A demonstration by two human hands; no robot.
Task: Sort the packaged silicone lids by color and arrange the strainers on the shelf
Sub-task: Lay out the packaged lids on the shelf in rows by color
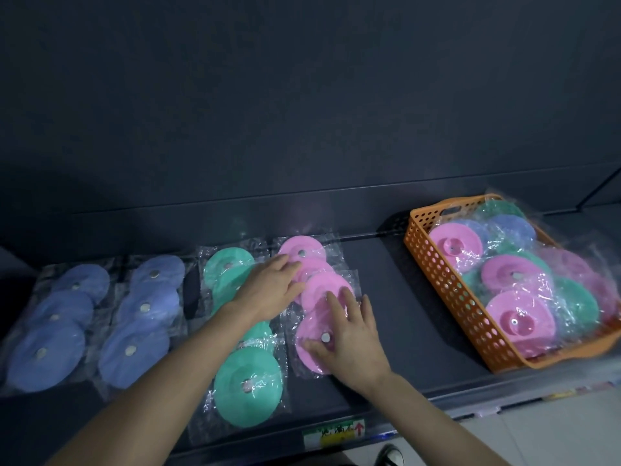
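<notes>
Flat on the pink packaged lids (321, 285), fingers straight: left hand (268, 290) and right hand (353, 338). On the shelf (389, 297), green packaged lids (248, 385) at 9 o'clock of the pink, blue packaged lids (134, 354) past them, orange basket (447, 290) at 3 o'clock.

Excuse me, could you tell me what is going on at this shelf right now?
A person is sorting packaged lids by colour on a dark shelf. Two rows of blue lids lie at the left, then a green row, then a pink row. The left hand rests on the pink row's far end and the right hand on its near end. An orange basket at the right holds mixed lids.
</notes>
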